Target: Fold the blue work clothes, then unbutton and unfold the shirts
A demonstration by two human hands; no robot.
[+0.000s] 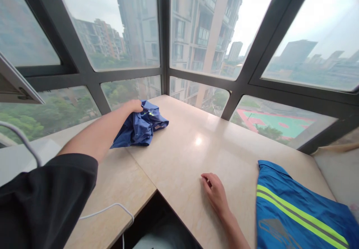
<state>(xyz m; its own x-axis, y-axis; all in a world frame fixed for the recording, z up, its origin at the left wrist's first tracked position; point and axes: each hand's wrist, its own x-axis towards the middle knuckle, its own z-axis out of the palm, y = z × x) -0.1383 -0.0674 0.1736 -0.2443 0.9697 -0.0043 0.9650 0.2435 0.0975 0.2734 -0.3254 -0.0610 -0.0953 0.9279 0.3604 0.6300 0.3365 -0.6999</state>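
A crumpled dark-blue garment [140, 127] lies bunched on the pale stone sill, near the window corner. My left hand [136, 106] reaches out to it and grips its upper edge; the fingers are partly hidden by the cloth. My right hand [215, 190] rests on the stone surface with its fingers loosely curled in, and nothing shows in them. To the right of that hand, apart from it, lies a folded blue garment [291, 204] with yellow-green and grey stripes and a grey print.
The pale stone sill [179, 159] meets dark-framed windows [165, 28] at a corner. A dark opening [157, 219] cuts in at the front, with a white cable [117, 205] at its edge. A grey-white panel [17, 80] juts in from the left.
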